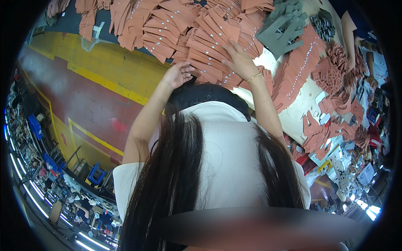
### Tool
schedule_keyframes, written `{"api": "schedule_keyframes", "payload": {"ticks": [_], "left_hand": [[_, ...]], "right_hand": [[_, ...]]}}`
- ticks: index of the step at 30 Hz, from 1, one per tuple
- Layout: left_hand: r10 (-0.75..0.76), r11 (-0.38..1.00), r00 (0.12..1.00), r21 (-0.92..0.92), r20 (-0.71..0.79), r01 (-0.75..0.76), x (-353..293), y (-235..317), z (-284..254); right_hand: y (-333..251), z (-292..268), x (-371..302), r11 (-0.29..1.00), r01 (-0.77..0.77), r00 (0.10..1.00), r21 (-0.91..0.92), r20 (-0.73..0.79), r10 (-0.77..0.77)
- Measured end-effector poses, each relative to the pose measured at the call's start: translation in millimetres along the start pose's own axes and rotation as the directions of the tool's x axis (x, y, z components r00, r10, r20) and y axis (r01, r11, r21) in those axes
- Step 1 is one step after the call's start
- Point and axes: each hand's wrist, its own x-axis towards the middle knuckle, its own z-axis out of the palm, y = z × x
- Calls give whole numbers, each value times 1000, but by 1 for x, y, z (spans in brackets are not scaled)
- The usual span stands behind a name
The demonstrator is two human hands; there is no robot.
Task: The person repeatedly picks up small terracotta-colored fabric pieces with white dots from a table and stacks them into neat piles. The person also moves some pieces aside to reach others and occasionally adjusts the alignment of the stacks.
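Overlapping rows of salmon-orange cut fabric pieces [209, 44] with small white stickers lie across the table before me. On them rests my right hand [241, 62], palm down with fingers stretched out and apart. My left hand [179, 74] is at the near edge of the rows, its fingers loosely curled and apart, with nothing visible in it. Its fingertips are close to the fabric; whether they touch it I cannot tell. Dark green fabric pieces [282, 27] are piled to the right of my right hand.
A long fanned row of orange pieces [295, 69] runs along the pale table [298, 117] to the right, with more bundles beyond. Another person's arm [348, 39] reaches in at the far right. Left lies a yellow and red floor [92, 88]; blue stools [96, 173] stand farther off.
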Motion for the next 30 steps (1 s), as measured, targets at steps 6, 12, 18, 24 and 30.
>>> {"api": "schedule_keyframes", "payload": {"ticks": [6, 12, 18, 24, 30], "left_hand": [[13, 1000, 1000, 5, -15, -13, -2, 2, 4], [5, 999, 997, 32, -74, -3, -8, -1, 13], [0, 998, 997, 58, -83, 5, -9, 0, 21], [4, 1000, 999, -2, -54, -4, -12, -1, 23], [-5, 999, 998, 32, -57, 7, -14, -1, 22]], "right_hand": [[-5, -8, 0, 1000, -5, 999, -16, 40, 6], [-2, -5, -1, 999, 20, 1000, -27, 22, -19], [0, -1, -2, 1000, 11, 1000, -28, 28, -10], [0, 9, -9, 996, 36, 999, -84, -14, -38], [1, 17, -13, 996, 57, 997, -74, -41, -60]]}}
